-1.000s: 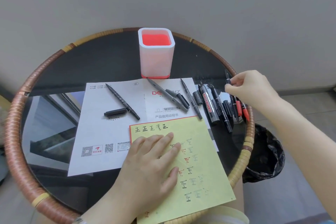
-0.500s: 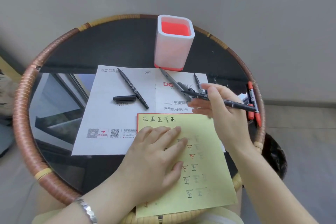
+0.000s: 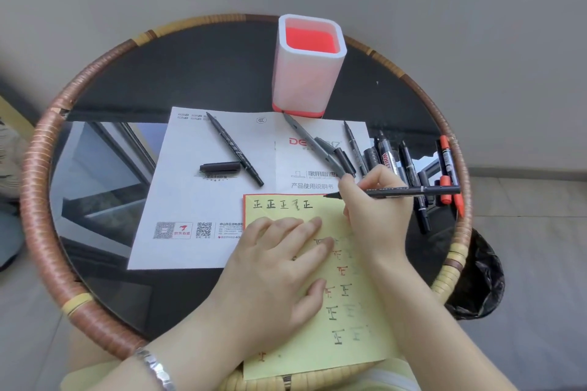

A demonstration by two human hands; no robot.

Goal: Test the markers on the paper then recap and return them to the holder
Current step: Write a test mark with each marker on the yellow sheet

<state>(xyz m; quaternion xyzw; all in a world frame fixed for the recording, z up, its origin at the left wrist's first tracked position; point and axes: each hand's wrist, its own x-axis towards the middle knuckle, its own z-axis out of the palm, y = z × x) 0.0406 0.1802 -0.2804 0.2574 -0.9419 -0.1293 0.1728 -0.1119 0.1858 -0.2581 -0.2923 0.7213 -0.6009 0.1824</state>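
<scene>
My left hand point(image 3: 279, 267) lies flat, fingers spread, pressing the yellow paper point(image 3: 359, 343) that carries rows of written test marks. My right hand point(image 3: 374, 209) grips a black marker point(image 3: 413, 191), uncapped, held nearly level with its tip just above the paper's top edge, right of the first row of marks. The white holder point(image 3: 306, 86) with a red inside stands at the back of the table and looks empty. An uncapped black marker point(image 3: 233, 149) and a loose black cap point(image 3: 220, 167) lie on the white leaflet point(image 3: 178, 200).
More markers lie on the leaflet's right part point(image 3: 313, 147) and in a cluster on the dark glass at the right point(image 3: 409, 165), with red ones point(image 3: 449, 168) nearest the rim. The round table has a woven rim point(image 3: 41, 200). A black-lined bin point(image 3: 476, 282) sits below right.
My right hand took a black marker from the right-hand cluster and brought it left and down to the yellow paper's top edge. My left hand stayed flat on the paper.
</scene>
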